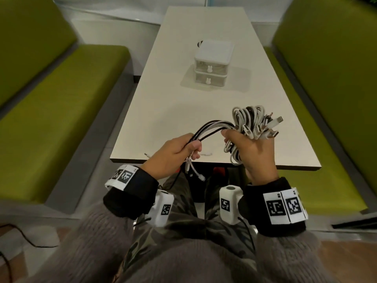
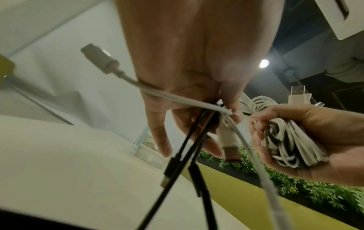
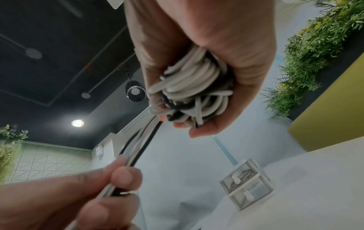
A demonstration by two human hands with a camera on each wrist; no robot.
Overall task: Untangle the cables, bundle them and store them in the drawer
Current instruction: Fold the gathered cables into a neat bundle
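My right hand [image 1: 247, 148] grips a coiled bundle of white and black cables [image 1: 250, 119] above the near end of the white table [image 1: 204, 103], with several USB plugs sticking out to the right. The same bundle [image 3: 193, 93] fills the right hand [image 3: 206, 62] in the right wrist view. A short run of white and black strands [image 1: 212, 127] arcs left into my left hand [image 1: 179, 154], which pinches them; their loose plug ends [image 1: 193, 170] hang below it. In the left wrist view the left hand [image 2: 197, 93] holds black and white strands [image 2: 189, 147]. The small two-drawer unit [image 1: 212, 64] stands mid-table, both drawers closed.
Green bench seats [image 1: 61, 103] flank the table on both sides, the right one [image 1: 326, 99] close to my right hand. A white plug [image 1: 206, 154] lies on the table's near edge. My lap sits below the table edge.
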